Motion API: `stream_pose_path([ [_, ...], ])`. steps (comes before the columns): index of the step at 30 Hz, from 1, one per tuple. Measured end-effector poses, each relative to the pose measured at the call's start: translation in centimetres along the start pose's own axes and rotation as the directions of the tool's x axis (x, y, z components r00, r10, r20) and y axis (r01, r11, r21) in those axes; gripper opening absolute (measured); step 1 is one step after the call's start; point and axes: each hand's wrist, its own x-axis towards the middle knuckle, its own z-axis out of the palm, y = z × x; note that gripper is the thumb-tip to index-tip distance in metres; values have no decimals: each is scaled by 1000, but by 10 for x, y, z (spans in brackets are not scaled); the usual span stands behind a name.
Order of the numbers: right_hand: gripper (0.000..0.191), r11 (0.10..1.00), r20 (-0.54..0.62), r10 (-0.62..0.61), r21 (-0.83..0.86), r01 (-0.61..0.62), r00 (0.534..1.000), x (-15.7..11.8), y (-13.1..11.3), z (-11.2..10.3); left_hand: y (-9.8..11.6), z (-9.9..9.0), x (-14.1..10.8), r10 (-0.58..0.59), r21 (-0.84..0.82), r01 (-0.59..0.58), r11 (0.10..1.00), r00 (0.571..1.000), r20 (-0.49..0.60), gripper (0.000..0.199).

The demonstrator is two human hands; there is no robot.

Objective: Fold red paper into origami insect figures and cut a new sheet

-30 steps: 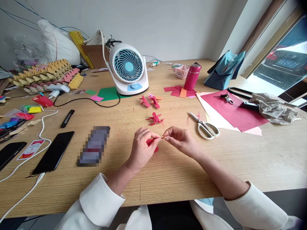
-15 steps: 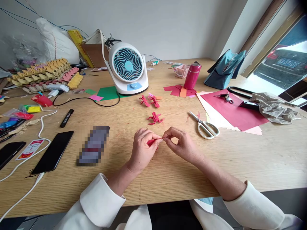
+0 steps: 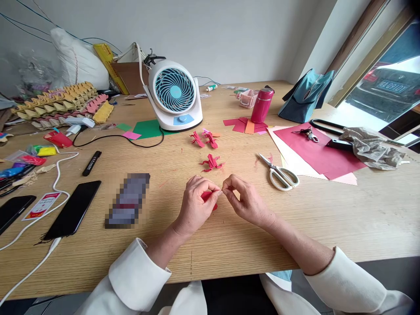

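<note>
My left hand point(image 3: 198, 202) is closed on a small piece of folded red paper point(image 3: 206, 195), pinched between thumb and fingers and mostly covered by them. The fingertips of my right hand point(image 3: 245, 200) are pinched together right beside the left ones, at the paper's tip. Whatever thin end they grip is too small to make out clearly. Just beyond the hands lies a folded red paper frog point(image 3: 211, 162). Farther back are two more red paper figures, one on the left point(image 3: 197, 139) and one on the right point(image 3: 211, 140).
White-handled scissors point(image 3: 282, 177) lie right of my hands, near large red sheets point(image 3: 323, 151) with keys point(image 3: 308, 133). A white fan point(image 3: 179, 116) and a red bottle point(image 3: 262, 106) stand behind. Phones point(image 3: 74, 210), a black marker point(image 3: 92, 163) and a white cable point(image 3: 57, 175) lie leftward.
Both hands stay almost in place, fingertips still together. A bit more of the red paper shows below my left fingers. The view has shifted very slightly.
</note>
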Motion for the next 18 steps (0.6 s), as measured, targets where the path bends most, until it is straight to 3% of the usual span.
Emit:
stream_pose_path([
  [8,23,959,3,182,221,-178,983,1,0,0,-5,-3,2,-217,-292,214,932,976,22,16],
  [15,13,972,161,171,135,-193,972,-1,2,15,-9,5,0,-411,-524,412,745,903,125,21],
  [18,15,982,153,168,66,-179,974,-1,2,18,-14,6,0,-406,-479,412,775,906,123,19],
])
